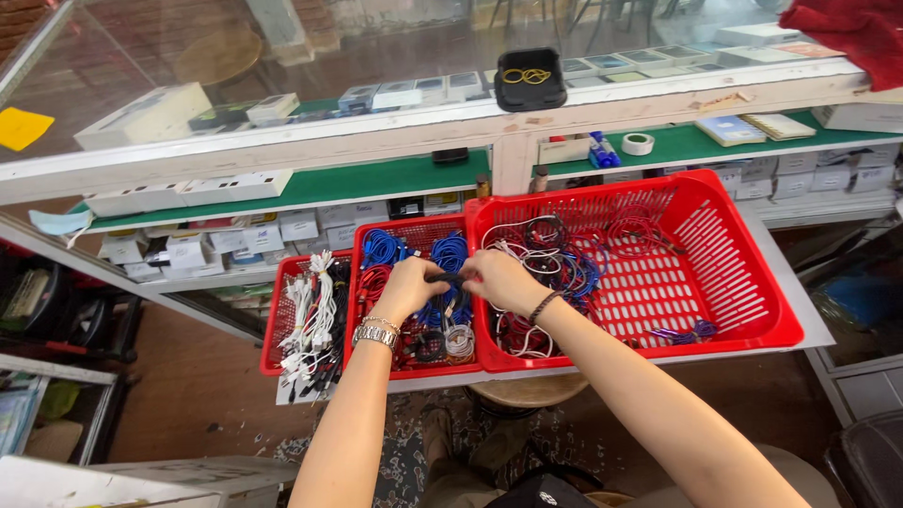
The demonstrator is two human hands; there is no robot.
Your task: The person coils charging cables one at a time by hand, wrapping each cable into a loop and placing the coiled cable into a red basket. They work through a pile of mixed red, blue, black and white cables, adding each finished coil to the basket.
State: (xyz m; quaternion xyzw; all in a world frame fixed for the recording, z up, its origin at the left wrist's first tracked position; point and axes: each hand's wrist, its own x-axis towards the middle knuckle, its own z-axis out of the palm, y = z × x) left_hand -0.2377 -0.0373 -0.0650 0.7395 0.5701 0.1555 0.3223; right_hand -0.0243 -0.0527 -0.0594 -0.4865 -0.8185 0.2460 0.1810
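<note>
Both hands, left hand (406, 287) and right hand (500, 279), pinched a black cable (445, 277) mid-frame over the large red basket's (743, 273) rim; coiled cables (555, 259) filled its left half.

A long white box (143, 115) lay at the upper left of the frame, with a yellow paper slip (21, 128) at the far left edge. Small white boxes with pale printed labels (246, 235) filled the shelf at centre left, and more white boxes (811, 171) stood at the right. Flat blue-and-white packages (414, 91) ran along the top centre behind glass.
</note>
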